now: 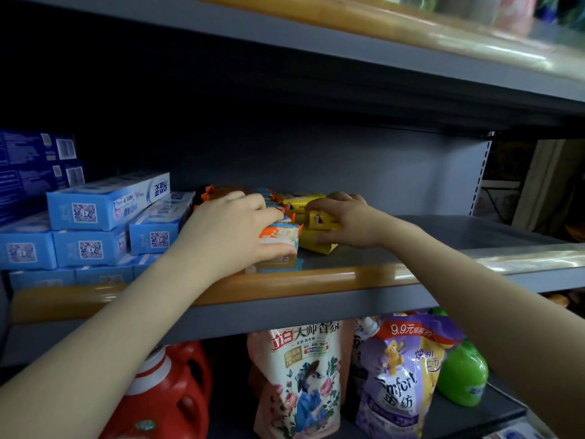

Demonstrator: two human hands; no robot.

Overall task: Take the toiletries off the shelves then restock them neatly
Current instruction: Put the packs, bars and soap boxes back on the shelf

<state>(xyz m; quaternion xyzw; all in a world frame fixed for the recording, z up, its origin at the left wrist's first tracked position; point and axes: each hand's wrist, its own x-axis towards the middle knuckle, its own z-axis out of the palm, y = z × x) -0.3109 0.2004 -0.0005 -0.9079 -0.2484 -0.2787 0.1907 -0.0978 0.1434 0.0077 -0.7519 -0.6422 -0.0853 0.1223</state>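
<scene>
Gripped by the left hand is an orange-and-blue soap pack; a yellow soap pack just right of it is pinched by the right hand, both on the middle shelf.

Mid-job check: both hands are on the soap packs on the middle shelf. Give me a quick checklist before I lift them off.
1. Left hand holds the orange and blue soap packs: ok, its fingers wrap the stack with the thumb at the front.
2. Right hand holds the yellow soap packs: ok, its fingers curl round the top pack.
3. Blue toothpaste boxes stay stable: cannot tell, the stack stands close beside the left hand.
4. Path over the wooden shelf lip: ok, nothing stands in front of the packs.
5. Packs further back: cannot tell, hidden behind the hands.
</scene>
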